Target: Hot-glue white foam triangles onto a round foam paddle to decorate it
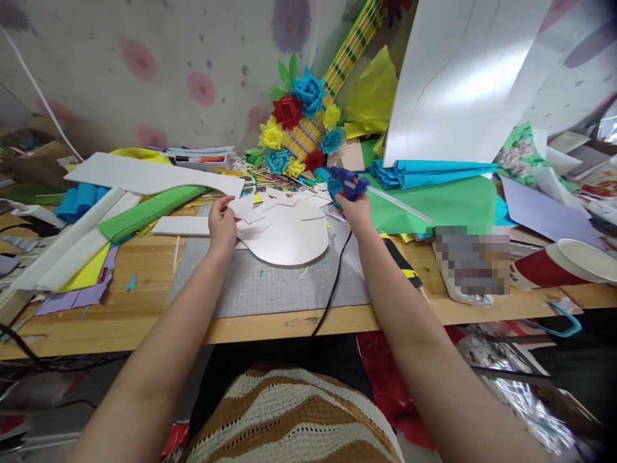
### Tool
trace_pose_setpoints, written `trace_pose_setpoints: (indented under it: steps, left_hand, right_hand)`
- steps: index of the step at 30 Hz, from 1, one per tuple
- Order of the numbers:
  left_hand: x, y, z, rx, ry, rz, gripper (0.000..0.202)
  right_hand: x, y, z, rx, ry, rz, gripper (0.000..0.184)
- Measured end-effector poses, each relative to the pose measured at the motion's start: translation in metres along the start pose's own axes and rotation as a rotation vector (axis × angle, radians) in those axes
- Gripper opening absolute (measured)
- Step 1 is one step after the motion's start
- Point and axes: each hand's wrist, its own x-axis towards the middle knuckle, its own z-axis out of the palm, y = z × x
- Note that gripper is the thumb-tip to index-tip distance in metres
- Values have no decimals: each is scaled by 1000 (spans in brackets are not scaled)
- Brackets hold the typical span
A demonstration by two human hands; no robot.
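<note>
My right hand is wrapped round a blue hot glue gun, with a clear glue stick jutting from its back and a black cord trailing to the table edge. In my left hand a small white foam-board piece is pinched, over the left side of a larger white board cutout. That rounded cutout lies on the grey cutting mat, with several thin white strips on its top. Whether the small piece touches the cutout I cannot tell.
A paper-flower guitar leans on the wall beside a tall white board. Green crepe rolls and a long white cutout lie left. On the right are blue crepe paper, green sheets and a red-white cup.
</note>
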Motion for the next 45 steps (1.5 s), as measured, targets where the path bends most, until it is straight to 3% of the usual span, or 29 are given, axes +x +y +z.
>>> trace_pose_setpoints:
  steps: [2, 4, 8, 13, 17, 23, 29, 33, 37, 40, 45]
  left_hand:
    - [-11, -10, 3, -16, 62, 30, 27]
    - [-21, -16, 8, -37, 61, 40, 25]
    - [-34, -21, 15, -53, -59, 70, 22]
    - [-41, -25, 16, -71, -257, 50, 22]
    - [-45, -28, 20, -77, -377, 49, 23]
    - [-57, -21, 29, 111, -235, 261, 51]
    - [-61, -19, 30, 253, -338, 326, 60]
    - [-56, -26, 30, 122, -357, 247, 57]
    - [-47, -23, 23, -197, -419, -45, 50]
    - [-37, -16, 10, -365, -485, -228, 41]
    - [-26, -9, -7, -407, -551, -324, 39]
  right_hand:
    - [-24, -7, -3, 114, -8, 146, 30]
    - [-45, -18, 1, 242, -89, 206, 33]
    - [-71, -42, 25, 505, -263, 219, 40]
    - [-89, -59, 50, 537, -424, 246, 51]
    - [-95, -61, 59, 531, -409, 240, 58]
    - [-96, -61, 70, 398, -263, 210, 39]
    - [-98, -65, 72, 411, -260, 202, 39]
    - [-98, -67, 68, 398, -308, 196, 42]
    - [-94, -66, 51, 384, -356, 227, 43]
    - [-89, -64, 30, 398, -491, 231, 49]
    - [-86, -60, 12, 330, -664, 189, 53]
